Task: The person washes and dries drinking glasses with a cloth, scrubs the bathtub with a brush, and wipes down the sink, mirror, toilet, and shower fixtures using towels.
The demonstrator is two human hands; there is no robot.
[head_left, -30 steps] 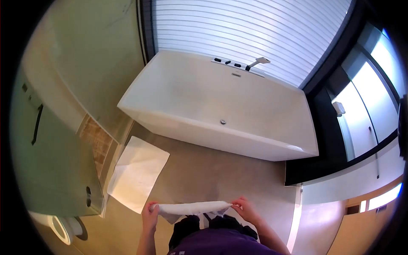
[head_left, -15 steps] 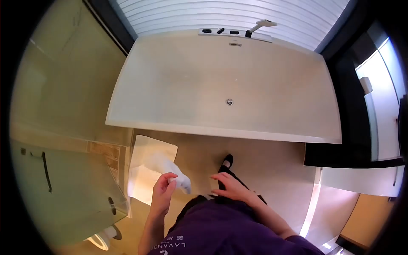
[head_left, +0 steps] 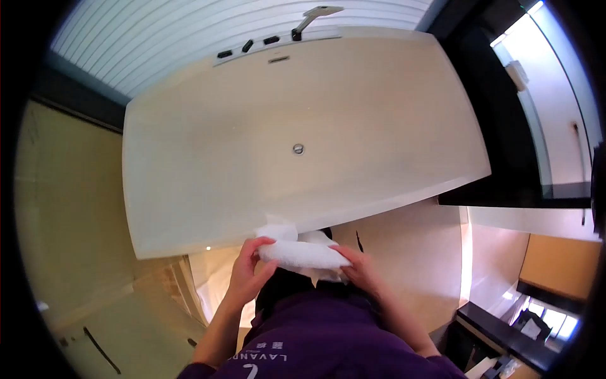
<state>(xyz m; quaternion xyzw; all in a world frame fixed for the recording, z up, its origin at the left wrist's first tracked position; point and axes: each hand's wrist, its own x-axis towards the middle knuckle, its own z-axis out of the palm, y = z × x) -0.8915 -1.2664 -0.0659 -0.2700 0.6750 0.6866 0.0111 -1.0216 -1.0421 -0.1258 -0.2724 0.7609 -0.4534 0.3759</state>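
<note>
A white cloth (head_left: 302, 254), bunched into a roll with loose parts hanging, stretches between my two hands just in front of the bathtub's near rim (head_left: 353, 222). My left hand (head_left: 250, 268) grips its left end, thumb in front and fingers behind. At the other end, my right hand (head_left: 361, 268) pinches the cloth. Whether the cloth touches the tub rim I cannot tell. Its kind, towel or rag, is not clear.
The white bathtub has a drain (head_left: 298, 149) and a faucet (head_left: 309, 20) on its far side. A pale mat (head_left: 218, 278) lies on the floor at left, beside a glass door with a dark handle (head_left: 101, 349). A dark ledge (head_left: 505, 328) stands at right.
My right hand has come to the cloth and taken hold of it; before, only my left hand held it. The view has turned, and the tub appears nearer.
</note>
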